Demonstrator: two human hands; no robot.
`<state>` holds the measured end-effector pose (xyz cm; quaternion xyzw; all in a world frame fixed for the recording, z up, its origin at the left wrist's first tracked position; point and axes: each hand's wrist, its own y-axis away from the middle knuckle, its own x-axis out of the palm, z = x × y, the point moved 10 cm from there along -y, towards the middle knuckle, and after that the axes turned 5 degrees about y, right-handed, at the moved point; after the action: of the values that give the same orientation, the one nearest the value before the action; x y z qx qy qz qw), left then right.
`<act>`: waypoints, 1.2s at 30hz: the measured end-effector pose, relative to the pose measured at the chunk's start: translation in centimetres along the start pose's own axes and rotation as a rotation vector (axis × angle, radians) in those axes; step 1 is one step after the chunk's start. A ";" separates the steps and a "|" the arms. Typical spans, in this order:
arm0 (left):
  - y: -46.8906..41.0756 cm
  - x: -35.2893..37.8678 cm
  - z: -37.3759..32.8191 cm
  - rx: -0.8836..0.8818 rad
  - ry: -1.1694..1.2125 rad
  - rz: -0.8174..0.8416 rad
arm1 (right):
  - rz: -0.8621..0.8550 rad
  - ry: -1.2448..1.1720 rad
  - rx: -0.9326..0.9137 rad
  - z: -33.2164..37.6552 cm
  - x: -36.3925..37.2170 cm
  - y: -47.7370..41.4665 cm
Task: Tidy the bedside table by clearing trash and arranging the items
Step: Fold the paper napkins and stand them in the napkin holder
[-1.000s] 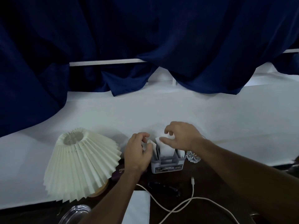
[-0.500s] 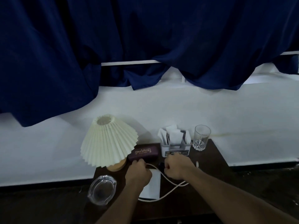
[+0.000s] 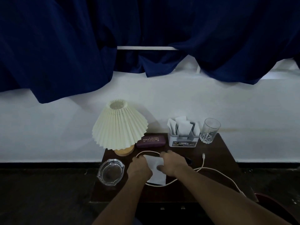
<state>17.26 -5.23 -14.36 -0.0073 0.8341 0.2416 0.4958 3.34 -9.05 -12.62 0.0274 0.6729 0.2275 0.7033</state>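
Observation:
On the dark wooden bedside table [image 3: 225,161] a white charging cable [image 3: 215,172] loops across the top, its plug end lying near the glass. My left hand [image 3: 139,168] grips the cable at the left of a short arc, and my right hand [image 3: 173,163] grips it at the right end of that arc. Both hands hover over a white sheet of paper [image 3: 158,176]. A dark object, partly hidden, lies just behind my right hand.
A pleated cream lamp [image 3: 119,127] stands at the back left, a maroon glasses case [image 3: 151,142] beside it. A white holder with paper packets [image 3: 183,135] and a drinking glass [image 3: 209,130] stand at the back right. A glass ashtray [image 3: 110,172] sits front left.
My hands left the packet holder, came down to the cable and took hold of it. The view pulled back, and the cable between my hands now forms a raised arc.

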 end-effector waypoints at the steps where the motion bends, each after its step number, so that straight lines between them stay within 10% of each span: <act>1: -0.1 0.2 0.1 -0.001 -0.006 0.004 | 0.004 0.017 -0.003 0.2 0.1 -0.5; 17: -1.5 0.4 0.2 -0.067 0.100 0.008 | 0.036 -0.041 -0.038 0.6 1.0 -3.2; 29: 0.3 -2.9 -5.7 0.167 1.274 0.121 | -0.168 -1.045 0.044 -4.9 -9.5 0.7; 36: 1.8 -4.6 -9.0 0.104 1.549 0.087 | -0.012 -1.407 0.182 -7.8 -7.4 4.2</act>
<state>11.77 -8.36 -6.26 -0.1182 0.9526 0.1473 -0.2386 -5.28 -10.00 -4.99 0.2228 0.0752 0.0945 0.9673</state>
